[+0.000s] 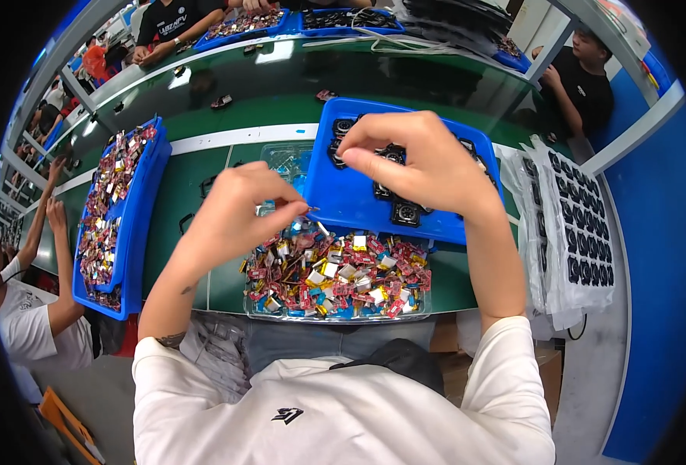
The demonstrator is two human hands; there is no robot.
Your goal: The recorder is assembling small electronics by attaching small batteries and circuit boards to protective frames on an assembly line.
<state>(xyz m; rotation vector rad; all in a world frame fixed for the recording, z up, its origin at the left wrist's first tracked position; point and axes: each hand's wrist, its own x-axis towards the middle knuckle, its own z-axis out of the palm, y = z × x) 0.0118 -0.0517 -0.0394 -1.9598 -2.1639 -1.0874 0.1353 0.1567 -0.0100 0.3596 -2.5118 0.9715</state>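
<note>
My left hand is pinched shut over the left edge of a blue tray. A tiny reddish part shows at its fingertips, too small to make out fully. Over the tray hangs my right hand, thumb and index finger closed together beside some black square housings. What those fingers hold, if anything, is hidden. Just below the tray, a clear plastic tray is heaped with red circuit boards and silver battery cells with yellow tape.
At left stands a long blue bin full of similar boards. White trays of black housings are stacked at right. A green conveyor carries scattered parts across the far side. Co-workers sit left, right and opposite. A metal post rises at right.
</note>
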